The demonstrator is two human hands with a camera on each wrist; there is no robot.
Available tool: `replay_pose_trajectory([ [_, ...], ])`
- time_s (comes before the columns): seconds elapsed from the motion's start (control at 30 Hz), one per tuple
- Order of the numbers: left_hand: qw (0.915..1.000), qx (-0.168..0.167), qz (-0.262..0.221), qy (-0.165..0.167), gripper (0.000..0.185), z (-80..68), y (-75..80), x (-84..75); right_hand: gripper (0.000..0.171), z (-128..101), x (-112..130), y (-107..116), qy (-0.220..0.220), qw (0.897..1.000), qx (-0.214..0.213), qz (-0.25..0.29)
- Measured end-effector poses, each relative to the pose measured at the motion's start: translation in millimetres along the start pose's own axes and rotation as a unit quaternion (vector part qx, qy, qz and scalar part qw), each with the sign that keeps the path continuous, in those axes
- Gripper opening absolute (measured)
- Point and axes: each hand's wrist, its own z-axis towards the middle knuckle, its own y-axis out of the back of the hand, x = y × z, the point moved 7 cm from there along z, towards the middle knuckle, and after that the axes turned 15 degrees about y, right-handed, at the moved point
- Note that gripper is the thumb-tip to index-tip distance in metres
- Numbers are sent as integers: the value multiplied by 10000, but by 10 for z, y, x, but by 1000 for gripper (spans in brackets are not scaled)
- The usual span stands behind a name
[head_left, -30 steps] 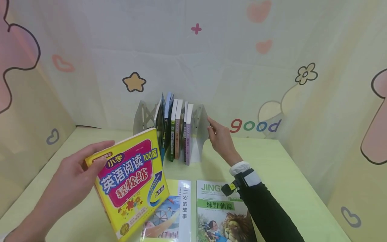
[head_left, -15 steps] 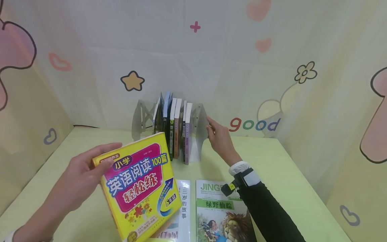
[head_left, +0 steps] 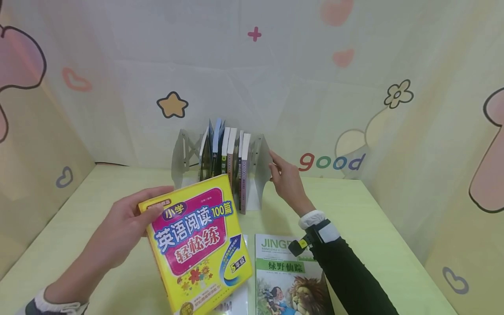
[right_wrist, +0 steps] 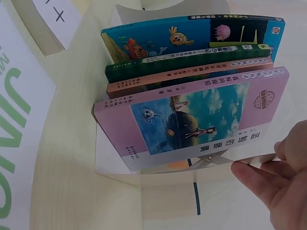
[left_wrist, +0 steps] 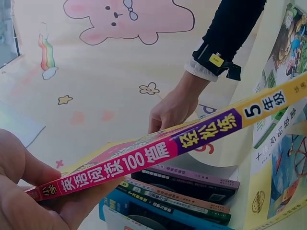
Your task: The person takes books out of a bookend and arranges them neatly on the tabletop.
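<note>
My left hand (head_left: pixel 118 232) grips a yellow and pink workbook (head_left: pixel 201 245) at its upper left corner, thumb on the front cover. It is tilted, held above the table in front of the bookend. Its pink and purple spine (left_wrist: pixel 158 151) faces the left wrist camera. My right hand (head_left: pixel 289 186) pinches the edge of the right side panel of a grey metal bookend (head_left: pixel 261 175). Several books stand upright in it, with a lilac book (right_wrist: pixel 192 120) outermost on the right. Beside that stand an orange-spined book (right_wrist: pixel 192 76), a green-spined book (right_wrist: pixel 187 56) and a blue book (right_wrist: pixel 158 43).
A book with a lion on its cover (head_left: pixel 291 280) lies flat at the front of the pale table (head_left: pixel 378 245). Left of it, another book (head_left: pixel 236 302) lies flat, mostly covered from the head view by the workbook. A printed curtain (head_left: pixel 220 65) stands behind.
My left hand has carried the workbook rightward and slightly down, so it hides more of the flat book and the standing books. My right hand stays at the bookend panel.
</note>
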Motion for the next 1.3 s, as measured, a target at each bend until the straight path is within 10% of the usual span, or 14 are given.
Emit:
replay_pose_trajectory([
  [0.83,9969,513,-578,-134,47,225,-456,-85,49,-281,19,25,-840,9932,294,748],
  [1.3,9949,688,-714,-160,48,346,-622,-81,50,-807,176,-53,-1873,9476,1029,2374],
])
